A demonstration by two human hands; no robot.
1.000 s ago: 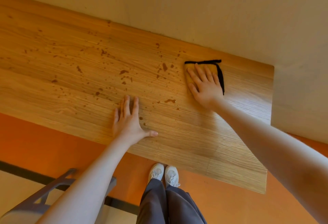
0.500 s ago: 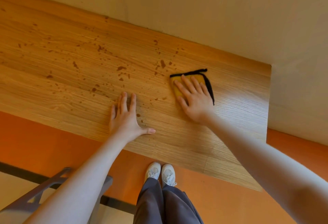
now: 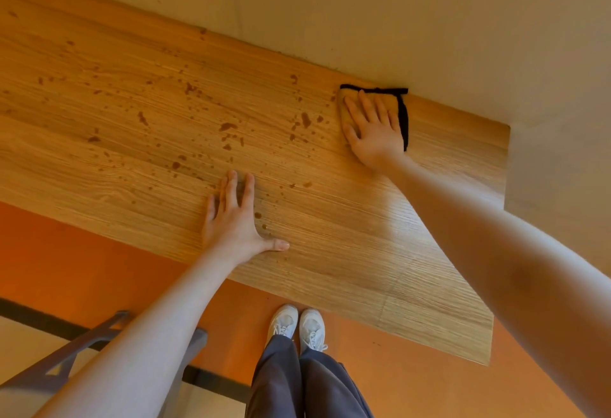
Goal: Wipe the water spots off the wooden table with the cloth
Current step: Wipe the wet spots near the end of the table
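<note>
A wooden table (image 3: 380, 252) runs along a wall, speckled with dark water spots (image 3: 228, 126) across its middle and left. A yellow cloth with a black hem (image 3: 401, 110) lies at the table's far edge against the wall. My right hand (image 3: 372, 129) presses flat on the cloth, fingers spread toward the wall. My left hand (image 3: 236, 219) rests flat on the bare wood near the front edge, fingers apart, holding nothing. Small drops (image 3: 261, 220) lie beside its thumb. The table right of the cloth shows no spots.
A beige wall (image 3: 363, 20) borders the table's far side, and a wall corner (image 3: 545, 169) juts in at the right end. Below the front edge are orange floor (image 3: 82, 268), my white shoes (image 3: 297, 328) and a grey chair frame (image 3: 82, 351) at lower left.
My right hand slid the cloth back and to the left half a second ago, then pushed it away again to the table's far edge by the wall. My left hand stayed planted.
</note>
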